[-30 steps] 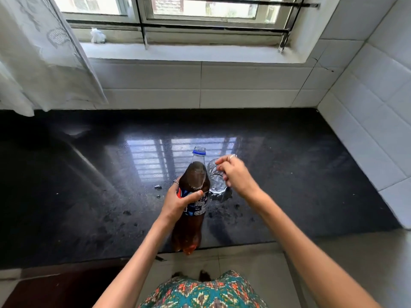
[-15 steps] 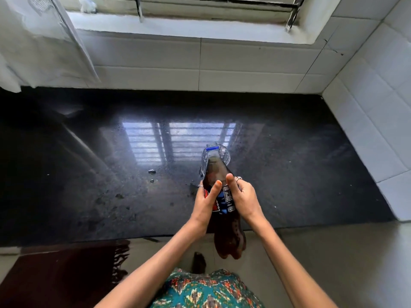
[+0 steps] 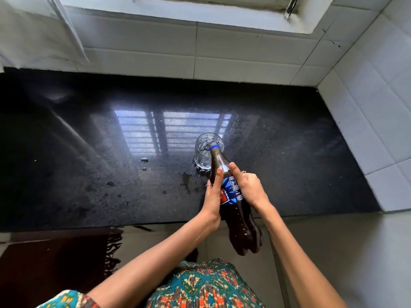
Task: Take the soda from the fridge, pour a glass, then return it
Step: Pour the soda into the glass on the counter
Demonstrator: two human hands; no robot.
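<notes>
A soda bottle (image 3: pixel 239 221) full of dark cola, with a blue label and a blue neck ring, is tilted forward with its uncapped mouth at the rim of a clear glass (image 3: pixel 205 152). The glass stands upright on the black counter (image 3: pixel 89 152) and looks empty. My left hand (image 3: pixel 213 196) grips the bottle's left side at the label. My right hand (image 3: pixel 249 187) grips its right side, thumb up on the shoulder. The bottle's base hangs over the counter's front edge.
White tiled walls (image 3: pixel 367 107) close the counter at the back and right. A white curtain (image 3: pixel 40 34) hangs at the back left. Small wet spots and specks (image 3: pixel 144 160) lie left of the glass. A dark red rug (image 3: pixel 55 263) is on the floor.
My right hand let go of the glass and took the bottle alongside my left hand. The bottle tipped forward until its mouth reached the glass rim.
</notes>
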